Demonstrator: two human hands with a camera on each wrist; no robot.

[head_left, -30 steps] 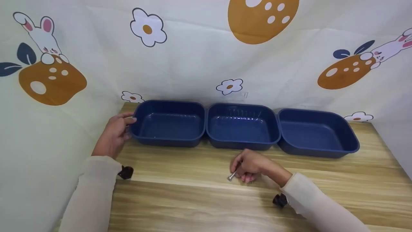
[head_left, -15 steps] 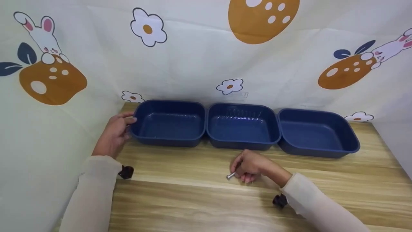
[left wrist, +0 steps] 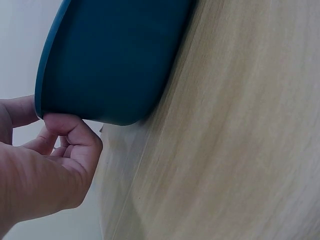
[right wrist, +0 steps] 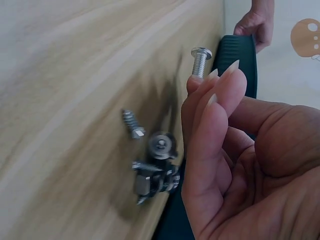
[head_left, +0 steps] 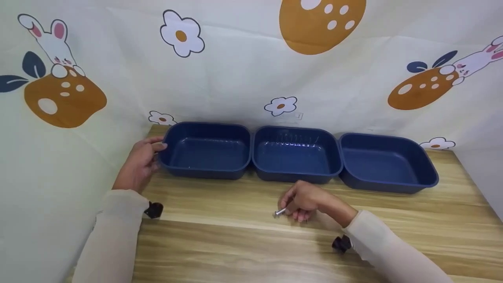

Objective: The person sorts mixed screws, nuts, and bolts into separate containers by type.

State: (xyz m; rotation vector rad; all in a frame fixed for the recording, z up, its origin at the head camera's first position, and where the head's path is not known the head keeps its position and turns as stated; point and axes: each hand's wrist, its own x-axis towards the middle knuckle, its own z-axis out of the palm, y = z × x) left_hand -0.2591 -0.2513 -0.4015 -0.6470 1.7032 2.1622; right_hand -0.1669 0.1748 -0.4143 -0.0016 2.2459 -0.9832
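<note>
At the left end of the row, my left hand [head_left: 140, 163] pinches the rim of the left blue bin [head_left: 204, 173] between thumb and fingers. The left wrist view shows the thumb [left wrist: 70, 127] against the bin's outer wall [left wrist: 115, 60]. In front of the middle blue bin [head_left: 296, 177], my right hand [head_left: 308, 198] pinches a silver bolt [head_left: 279, 212] above the table. Its flat head and threaded shank [right wrist: 199, 62] stick out past the fingertips. Below that hand lies a small heap of screws and bolts [right wrist: 157, 172], beside a separate screw [right wrist: 132, 124]; the head view mostly hides them.
A third blue bin [head_left: 393, 186] stands at the right end, the three side by side against the patterned cloth backdrop [head_left: 235, 70]. The wood-grain table [head_left: 220, 243] spreads out in front of them. Dark wrist cameras [head_left: 154, 210] sit under both sleeves.
The bolt's head has swung slightly left and up in the right hand, whose fingers have shifted a little left. The left hand and the bins stay as they were.
</note>
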